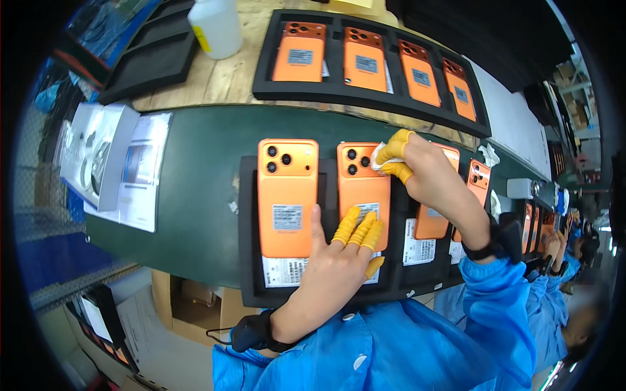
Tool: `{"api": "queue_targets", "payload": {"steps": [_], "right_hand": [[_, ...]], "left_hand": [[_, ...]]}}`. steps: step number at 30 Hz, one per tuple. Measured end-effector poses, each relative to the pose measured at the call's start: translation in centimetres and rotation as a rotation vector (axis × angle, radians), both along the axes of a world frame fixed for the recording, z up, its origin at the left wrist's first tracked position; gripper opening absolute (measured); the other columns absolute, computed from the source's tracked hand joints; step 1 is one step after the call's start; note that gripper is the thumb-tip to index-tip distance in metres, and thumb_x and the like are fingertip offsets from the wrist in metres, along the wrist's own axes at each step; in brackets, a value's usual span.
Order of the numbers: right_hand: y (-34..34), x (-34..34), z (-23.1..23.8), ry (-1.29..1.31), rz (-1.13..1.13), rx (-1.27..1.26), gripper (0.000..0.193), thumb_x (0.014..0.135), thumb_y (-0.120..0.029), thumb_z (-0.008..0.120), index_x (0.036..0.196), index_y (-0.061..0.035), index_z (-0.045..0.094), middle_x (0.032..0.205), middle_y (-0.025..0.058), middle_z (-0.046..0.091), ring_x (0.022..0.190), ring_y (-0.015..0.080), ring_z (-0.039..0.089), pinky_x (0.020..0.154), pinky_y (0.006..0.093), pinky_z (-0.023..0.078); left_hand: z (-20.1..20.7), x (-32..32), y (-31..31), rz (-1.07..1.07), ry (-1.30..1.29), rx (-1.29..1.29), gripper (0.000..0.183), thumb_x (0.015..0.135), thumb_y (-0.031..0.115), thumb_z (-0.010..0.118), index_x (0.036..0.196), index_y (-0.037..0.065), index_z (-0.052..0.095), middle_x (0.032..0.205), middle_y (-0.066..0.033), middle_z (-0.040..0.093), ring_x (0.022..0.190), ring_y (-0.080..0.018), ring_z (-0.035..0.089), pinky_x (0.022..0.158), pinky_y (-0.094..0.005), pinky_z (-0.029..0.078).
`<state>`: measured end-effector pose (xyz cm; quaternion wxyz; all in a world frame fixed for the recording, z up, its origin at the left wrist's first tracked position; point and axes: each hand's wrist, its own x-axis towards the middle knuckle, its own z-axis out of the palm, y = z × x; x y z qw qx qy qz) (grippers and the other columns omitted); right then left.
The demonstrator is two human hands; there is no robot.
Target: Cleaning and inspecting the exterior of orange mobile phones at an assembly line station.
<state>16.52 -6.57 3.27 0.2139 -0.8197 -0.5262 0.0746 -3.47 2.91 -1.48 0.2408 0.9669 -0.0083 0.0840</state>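
- We count four orange phones in the near black foam tray (246, 228) and four more in the far black foam tray (267, 65), all backs up.
- Our left hand (336, 264) lies flat on the second orange phone (362, 189), counted from the left. Fingers are together and extended, in yellow finger cots (360, 228), pressing its lower half. The thumb is spread out, touching the first orange phone (287, 195).
- Our right hand (430, 176) has its cot-covered fingertips pinched on a small white wipe (379, 159), which is pressed to the second phone's top right, just beside the camera lenses.
- The second phone's long axis runs away from us, camera end far, label end under our left fingers.
- The third phone (430, 221) is mostly hidden under our right hand. The fourth phone (478, 186) sits beyond the right wrist, tilted.
- White label sheets lie under the phones' near ends in the near tray.
- One white plastic bottle (215, 26) stands far left of the left fingers, beside the far tray.
- Both wrists wear black straps, with blue sleeves below them.
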Motion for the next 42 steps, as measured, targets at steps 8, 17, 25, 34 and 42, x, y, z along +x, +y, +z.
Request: {"api": "queue_targets", "payload": {"steps": [8, 17, 25, 34, 42], "right_hand": [[0.9, 1.2, -1.5, -0.236, -0.158, 0.012, 0.019, 0.074, 0.003, 0.064, 0.091, -0.0062, 0.065, 0.095, 0.0134, 0.063, 0.093, 0.0307, 0.060, 0.081, 0.0368, 0.049], [0.1, 1.8, 0.1, 0.003, -0.398, 0.144, 0.014, 0.081, -0.004, 0.065, 0.095, -0.0010, 0.063, 0.085, 0.0103, 0.064, 0.078, 0.0221, 0.063, 0.068, 0.0311, 0.049], [-1.4, -4.6, 0.9, 1.804, -0.385, 0.662, 0.031, 0.086, -0.019, 0.064, 0.114, -0.0087, 0.055, 0.095, 0.0025, 0.063, 0.073, 0.0100, 0.060, 0.058, 0.0207, 0.046], [-0.5, -11.9, 0.3, 1.140, -0.346, 0.616, 0.019, 0.088, -0.010, 0.062, 0.105, -0.0050, 0.054, 0.097, 0.0051, 0.059, 0.086, 0.0157, 0.061, 0.066, 0.0263, 0.052], [-0.9, -13.4, -0.2, 0.124, -0.056, 0.312, 0.043, 0.075, -0.015, 0.065, 0.114, 0.0012, 0.057, 0.113, 0.0131, 0.055, 0.096, 0.0235, 0.057, 0.076, 0.0295, 0.052]], "left_hand": [[0.1, -0.2, 0.0, -0.060, -0.051, 0.008, 0.035, 0.074, 0.030, 0.069, 0.094, 0.001, 0.064, 0.073, -0.0068, 0.065, 0.070, -0.0173, 0.064, 0.104, -0.0708, 0.011], [0.2, 0.0, 0.0, -0.048, -0.055, -0.024, 0.051, 0.077, 0.030, 0.067, 0.119, 0.001, 0.057, 0.119, -0.0115, 0.060, 0.121, -0.0256, 0.051, 0.104, -0.0706, 0.008], [4.7, -1.4, 3.7, 0.221, -0.384, -0.457, 0.029, 0.070, 0.010, 0.076, 0.097, 0.006, 0.068, 0.091, -0.0074, 0.068, 0.083, -0.0235, 0.067, 0.086, -0.0378, 0.051], [3.5, -0.9, 2.7, 0.414, -0.173, -1.273, 0.026, 0.075, -0.002, 0.073, 0.100, -0.003, 0.064, 0.089, -0.0073, 0.067, 0.084, -0.0119, 0.064, 0.077, -0.0259, 0.051], [3.1, -3.1, 3.4, 0.518, -0.148, -1.487, 0.022, 0.078, -0.006, 0.067, 0.096, -0.001, 0.055, 0.094, -0.0087, 0.064, 0.084, -0.0128, 0.062, 0.076, -0.0251, 0.049]]}}
